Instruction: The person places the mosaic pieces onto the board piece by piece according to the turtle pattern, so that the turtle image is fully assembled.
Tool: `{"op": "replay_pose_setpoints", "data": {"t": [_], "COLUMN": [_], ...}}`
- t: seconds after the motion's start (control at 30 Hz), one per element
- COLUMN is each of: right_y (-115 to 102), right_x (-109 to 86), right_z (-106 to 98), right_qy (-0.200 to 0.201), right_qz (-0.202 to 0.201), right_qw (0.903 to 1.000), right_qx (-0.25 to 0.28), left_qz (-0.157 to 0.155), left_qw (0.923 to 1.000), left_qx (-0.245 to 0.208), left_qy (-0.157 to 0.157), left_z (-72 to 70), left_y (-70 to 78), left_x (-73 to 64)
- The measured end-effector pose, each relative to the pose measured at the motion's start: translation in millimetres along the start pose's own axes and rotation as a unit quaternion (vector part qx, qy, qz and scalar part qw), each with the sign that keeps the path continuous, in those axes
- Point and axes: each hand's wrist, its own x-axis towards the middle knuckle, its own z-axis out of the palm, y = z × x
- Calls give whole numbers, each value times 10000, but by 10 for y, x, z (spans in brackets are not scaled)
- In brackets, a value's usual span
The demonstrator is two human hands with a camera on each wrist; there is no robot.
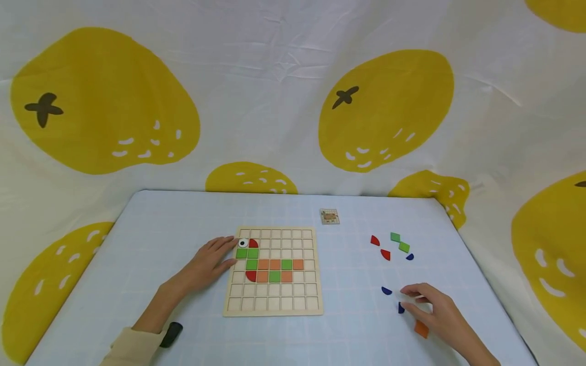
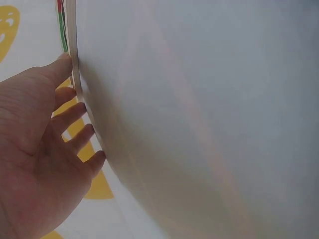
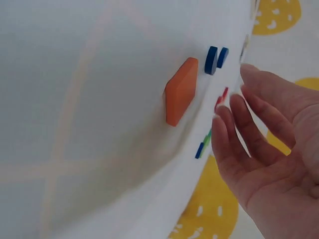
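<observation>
Touching board (image 1: 273, 304): our left hand (image 1: 206, 265), fingers spread, at its left edge.
Coloured tiles (image 1: 274, 264): set in the board's squares.
Our right hand (image 1: 432, 307): thumb and fingers parted, near a blue half-circle (image 1: 401, 308) and an orange square (image 1: 421, 329).

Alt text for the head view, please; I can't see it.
A right hand hovers near blue pieces and an orange square; the left hand is at the left edge of a gridded board partly filled with colored tiles.
</observation>
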Motion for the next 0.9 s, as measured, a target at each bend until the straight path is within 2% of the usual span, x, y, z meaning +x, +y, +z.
{"op": "replay_pose_setpoints", "data": {"t": [0.17,0.3,0.43,0.63,0.9], "right_y": [85,128,155,173,179], "right_x": [-57,-90,-112,-117,-107], "right_z": [-7,-4,16,40,81], "right_qy": [-230,-417,-468,-496,-311], "right_qz": [205,519,659,648,235], "right_qw": [9995,9977,9967,9965,9990], "right_qx": [33,94,110,196,221], "left_qz": [-35,19,102,137,142], "left_qw": [10000,10000,9999,9998,9998], "left_qx": [11,14,16,10,-18], "left_qy": [-15,4,64,115,112], "left_z": [-13,-21,-29,-24,-33], "left_y": [8,15,19,22,48], "left_x": [-5,-4,-5,-5,-10]}}
